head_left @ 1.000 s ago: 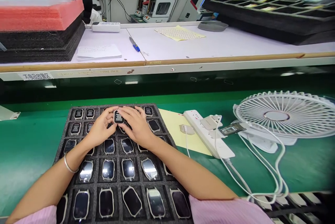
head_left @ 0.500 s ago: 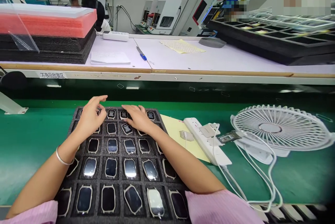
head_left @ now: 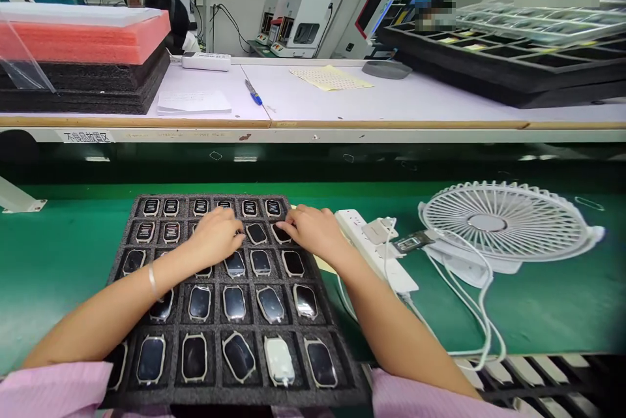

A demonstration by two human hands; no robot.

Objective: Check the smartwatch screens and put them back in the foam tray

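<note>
Watch bodies without straps lie in the pockets of a black foam tray (head_left: 176, 388). Its back row and the left of the second row have screens lit with white text, such as one watch (head_left: 171, 233); nearer ones are dark. My left hand (head_left: 218, 233) is over the middle of the second row, its fingers curled together, hiding what lies beneath. At the tray's right edge my right hand (head_left: 315, 232) has its thumb apart from the fingers, with the thumb at a dark watch (head_left: 282, 233). A pale watch (head_left: 279, 359) lies in the front row.
To the right are a white power strip (head_left: 401, 274) with plugs and cables, and a white fan (head_left: 508, 222). A raised shelf (head_left: 313, 102) behind bears stacked foam (head_left: 88, 40), paper, a pen (head_left: 253, 92) and black trays (head_left: 508, 72). People sit beyond it.
My left hand has come right and down from the tray's back left to the second row. My right hand has moved right, off the back row, to the tray's right edge. The view has shifted slightly.
</note>
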